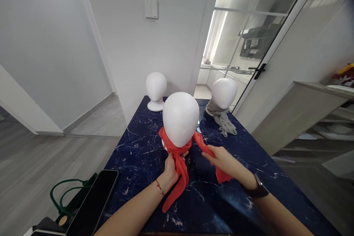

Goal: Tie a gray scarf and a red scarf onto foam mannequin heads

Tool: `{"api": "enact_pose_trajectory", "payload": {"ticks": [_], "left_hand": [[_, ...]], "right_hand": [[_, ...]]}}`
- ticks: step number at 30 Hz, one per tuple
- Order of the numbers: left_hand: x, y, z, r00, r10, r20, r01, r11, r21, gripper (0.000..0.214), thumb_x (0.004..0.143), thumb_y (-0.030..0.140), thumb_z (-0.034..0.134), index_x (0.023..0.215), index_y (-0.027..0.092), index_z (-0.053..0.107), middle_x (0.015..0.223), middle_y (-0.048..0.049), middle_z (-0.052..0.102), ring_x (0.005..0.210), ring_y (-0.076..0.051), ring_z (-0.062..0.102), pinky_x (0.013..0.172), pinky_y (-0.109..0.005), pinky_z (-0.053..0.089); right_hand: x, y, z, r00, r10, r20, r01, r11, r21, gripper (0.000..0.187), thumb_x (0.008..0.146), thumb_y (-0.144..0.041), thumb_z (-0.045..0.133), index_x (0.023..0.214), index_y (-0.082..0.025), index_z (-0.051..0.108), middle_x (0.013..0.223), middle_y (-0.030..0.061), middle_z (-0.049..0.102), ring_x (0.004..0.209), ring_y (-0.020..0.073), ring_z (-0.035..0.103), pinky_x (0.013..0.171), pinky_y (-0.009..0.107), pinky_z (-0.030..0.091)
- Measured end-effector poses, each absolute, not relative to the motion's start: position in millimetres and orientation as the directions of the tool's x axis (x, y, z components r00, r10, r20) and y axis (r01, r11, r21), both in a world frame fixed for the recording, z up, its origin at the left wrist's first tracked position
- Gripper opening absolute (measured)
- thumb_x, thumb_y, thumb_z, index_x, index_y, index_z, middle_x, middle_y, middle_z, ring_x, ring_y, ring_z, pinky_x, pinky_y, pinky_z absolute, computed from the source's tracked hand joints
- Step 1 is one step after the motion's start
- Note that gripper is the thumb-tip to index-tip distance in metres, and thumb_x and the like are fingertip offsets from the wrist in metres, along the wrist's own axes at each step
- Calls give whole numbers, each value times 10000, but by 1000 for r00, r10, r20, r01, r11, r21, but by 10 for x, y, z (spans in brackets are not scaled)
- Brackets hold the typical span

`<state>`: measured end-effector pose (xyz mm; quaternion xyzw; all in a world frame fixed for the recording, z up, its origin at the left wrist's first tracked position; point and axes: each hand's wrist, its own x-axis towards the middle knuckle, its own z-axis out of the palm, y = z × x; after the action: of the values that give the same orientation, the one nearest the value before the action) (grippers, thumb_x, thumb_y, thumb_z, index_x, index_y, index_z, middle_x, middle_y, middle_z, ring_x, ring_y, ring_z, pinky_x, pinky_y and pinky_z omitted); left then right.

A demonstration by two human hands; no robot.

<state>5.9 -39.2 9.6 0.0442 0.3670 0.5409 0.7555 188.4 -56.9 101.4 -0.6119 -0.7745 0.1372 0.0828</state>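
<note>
A white foam mannequin head [180,118] stands on the dark blue marble table [143,151] right before me. A red scarf [177,177] is wrapped round its neck, with one end hanging down in front and the other going off to the right. My left hand [170,169] is closed on the hanging end just under the neck. My right hand [225,160] grips the other end of the red scarf and holds it out to the right above the table.
Two more foam heads stand at the table's far end: a bare one [156,90] on the left and one with a grey scarf [222,118] on the right. A black phone [95,199] lies at the near left edge. A green-handled bag [65,197] sits below it.
</note>
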Motion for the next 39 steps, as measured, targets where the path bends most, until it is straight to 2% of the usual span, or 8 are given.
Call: {"api": "enact_pose_trajectory", "payload": {"ticks": [2,6,12,17,23,31,36,39], "left_hand": [[66,-391,68,121,844,-523,-794,399,459,253,863,275,434,857,114,628,687,-81,671,492,-130,585,500,-233,473],[63,-374,-27,93,855,-510,-819,357,449,250,844,279,466,711,130,618,645,-56,651,537,-138,600,596,-260,501],[36,-358,-117,156,902,-402,-807,351,475,173,710,285,593,714,119,643,642,-38,642,593,-149,599,679,-283,494],[-32,-464,-84,-42,931,-362,-709,228,668,140,655,238,633,741,132,602,687,-17,633,617,-125,574,685,-268,467],[-317,-599,16,-191,968,-165,-302,102,948,176,688,290,647,787,152,603,743,-1,630,664,-117,551,666,-241,428],[-604,-671,320,129,915,-382,-387,401,830,194,704,303,635,758,117,644,683,-67,675,595,-153,591,618,-272,447],[-597,-689,341,48,923,-382,-367,372,853,161,736,288,615,771,139,663,770,-50,701,633,-128,583,616,-237,423],[-567,-696,349,91,925,-369,-354,376,856,195,723,308,644,777,124,684,799,-68,708,673,-142,597,672,-251,437]], "right_hand": [[1665,-731,925,-347,938,17,858,325,-397,282,948,-366,346,804,-195,519,716,34,639,615,159,599,566,242,366],[1181,-878,609,-479,869,121,783,486,-389,242,957,-259,329,864,-187,540,812,49,654,690,164,611,626,253,384],[844,-630,267,-378,882,283,769,469,-435,197,943,-254,377,899,-172,551,870,67,668,774,172,624,689,250,398],[877,-570,181,-337,896,289,779,438,-449,201,940,-271,375,870,-186,543,790,40,669,692,153,624,634,230,363],[917,-618,134,-330,895,298,769,439,-465,197,943,-267,364,878,-191,534,818,38,670,706,154,624,630,225,357],[911,-623,98,-276,896,348,680,438,-588,197,934,-229,389,880,-189,574,872,52,644,787,153,605,725,243,424],[905,-617,91,-222,890,399,602,447,-662,175,868,-181,463,805,-169,626,895,74,623,810,161,568,764,269,438],[894,-594,54,-203,940,273,436,337,-834,185,839,-197,479,758,-149,639,772,49,641,694,145,549,679,254,443]]}}
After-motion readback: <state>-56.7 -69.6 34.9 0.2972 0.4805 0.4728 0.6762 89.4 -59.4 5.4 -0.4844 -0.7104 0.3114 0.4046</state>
